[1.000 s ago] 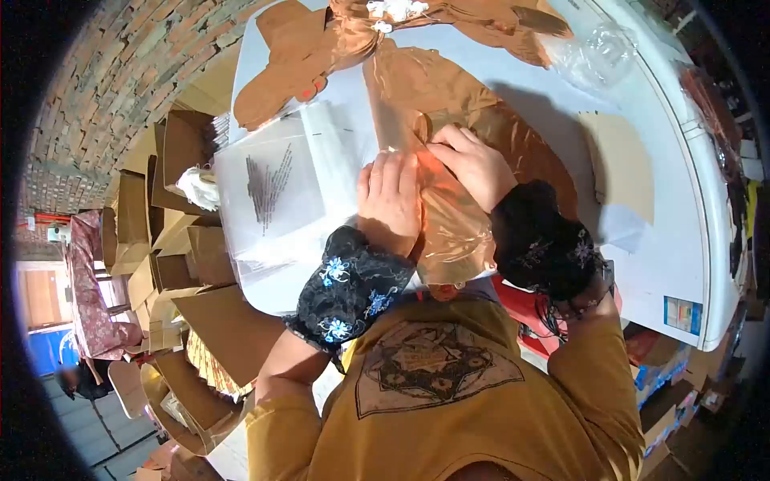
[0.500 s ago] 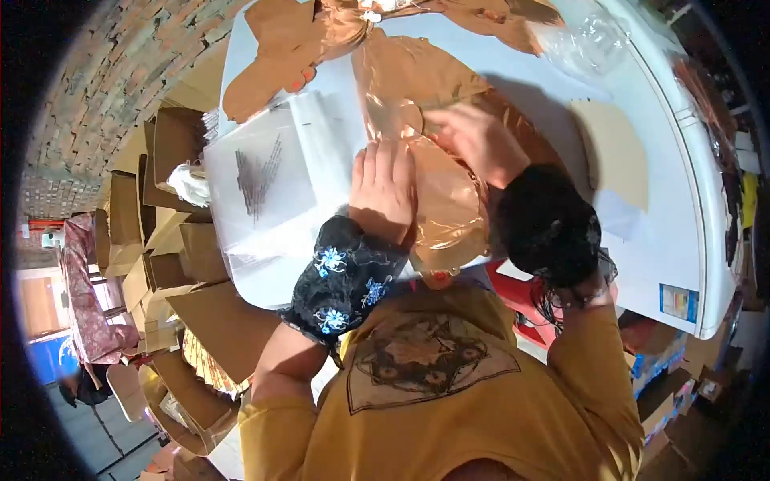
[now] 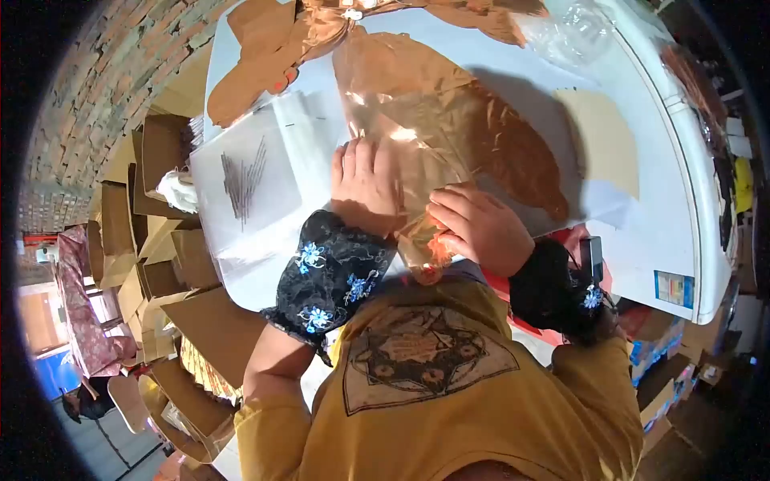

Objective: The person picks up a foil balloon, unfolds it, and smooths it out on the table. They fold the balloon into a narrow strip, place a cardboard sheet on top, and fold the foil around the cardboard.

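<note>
A flat copper-coloured foil balloon lies uninflated on the white table, with its near end at the table's edge by my body. My left hand rests palm down on its left side, the fingers together and lying flat. On the right, my right hand has its fingers and thumb closed on the balloon's near part, where the foil is crumpled and shows orange-red glints. The fingertips partly hide the foil between the hands. Both wrists wear black lace cuffs with blue flowers.
Clear plastic bags lie on the left of the table. More copper foil balloons are along the far side, near crumpled clear plastic. A beige sheet lies to the right. Cardboard boxes crowd the left floor.
My right hand has moved down toward my body along the foil. The near part of the balloon, spread wide before, is now narrower and bunched. My left hand stays on the foil.
</note>
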Motion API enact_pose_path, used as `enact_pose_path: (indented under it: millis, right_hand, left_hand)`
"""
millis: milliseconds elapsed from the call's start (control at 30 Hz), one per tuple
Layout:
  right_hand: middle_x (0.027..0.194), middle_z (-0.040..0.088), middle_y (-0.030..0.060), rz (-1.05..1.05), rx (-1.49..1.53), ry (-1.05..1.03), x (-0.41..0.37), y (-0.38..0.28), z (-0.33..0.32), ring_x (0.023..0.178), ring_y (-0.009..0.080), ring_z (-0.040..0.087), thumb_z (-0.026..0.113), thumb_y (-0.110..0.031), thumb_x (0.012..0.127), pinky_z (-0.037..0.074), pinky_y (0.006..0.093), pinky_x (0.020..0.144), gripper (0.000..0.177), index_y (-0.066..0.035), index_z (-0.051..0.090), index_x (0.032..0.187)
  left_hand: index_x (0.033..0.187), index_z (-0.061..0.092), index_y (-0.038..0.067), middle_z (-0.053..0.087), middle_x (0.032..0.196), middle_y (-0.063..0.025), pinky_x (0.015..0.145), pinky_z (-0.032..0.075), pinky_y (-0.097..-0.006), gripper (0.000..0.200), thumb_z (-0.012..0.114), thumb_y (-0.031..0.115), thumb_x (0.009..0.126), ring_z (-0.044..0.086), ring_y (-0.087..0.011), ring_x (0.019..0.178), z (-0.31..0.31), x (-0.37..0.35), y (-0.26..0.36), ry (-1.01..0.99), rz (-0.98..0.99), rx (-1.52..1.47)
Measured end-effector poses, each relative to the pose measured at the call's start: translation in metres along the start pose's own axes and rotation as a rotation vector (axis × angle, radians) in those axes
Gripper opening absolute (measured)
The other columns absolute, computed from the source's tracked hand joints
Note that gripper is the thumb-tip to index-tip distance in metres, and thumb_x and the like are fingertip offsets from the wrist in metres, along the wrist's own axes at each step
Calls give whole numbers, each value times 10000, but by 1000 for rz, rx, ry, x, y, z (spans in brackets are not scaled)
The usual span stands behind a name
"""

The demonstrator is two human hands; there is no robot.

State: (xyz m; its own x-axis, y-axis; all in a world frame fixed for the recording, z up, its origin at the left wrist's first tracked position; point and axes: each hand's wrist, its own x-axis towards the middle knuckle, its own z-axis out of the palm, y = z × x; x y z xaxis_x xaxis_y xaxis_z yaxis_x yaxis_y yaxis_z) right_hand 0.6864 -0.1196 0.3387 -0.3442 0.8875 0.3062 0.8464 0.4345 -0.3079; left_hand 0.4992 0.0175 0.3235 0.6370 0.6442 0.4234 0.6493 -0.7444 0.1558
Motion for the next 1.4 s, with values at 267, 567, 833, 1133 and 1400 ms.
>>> enact_pose_path:
  millis: [267,567,833,1133,1400]
  right_hand:
    - [1366,557,98,26,38,29,-5,2,4,1310,253,506,763,-238,841,453,390,1086,479,-33,628,1251]
    - [1357,561,90,44,18,41,-12,8,4,1328,264,493,777,-249,822,433,405,1113,491,-37,626,1238]
    - [1313,580,79,26,-61,128,-8,8,3,1324,275,509,799,-206,785,445,409,1110,463,-56,615,1183]
    - [1310,591,81,42,-71,132,-12,8,4,1314,270,523,801,-197,787,440,416,1118,477,-56,610,1200]
    - [1336,584,125,322,-146,210,-25,17,-6,1269,313,551,706,-228,896,478,437,1054,480,-61,550,1317]
  left_hand:
    - [1386,521,23,505,1412,-208,1130,341,-516,475,593,235,967,428,-417,1376,1,2,-1,0,17,-7]
    - [1442,508,53,476,1484,-233,1137,325,-532,540,540,390,1021,433,-434,1382,6,1,-6,-47,49,-13]
    - [1432,521,72,492,1470,-228,1140,302,-568,533,505,422,1031,434,-424,1388,6,4,-8,-36,59,16]
    - [1439,532,117,502,1459,-215,1139,298,-588,555,563,449,995,442,-412,1382,9,4,0,-17,53,32]
    - [1435,552,157,507,1441,-233,1135,327,-572,515,576,407,985,475,-407,1339,5,6,5,-37,87,94]
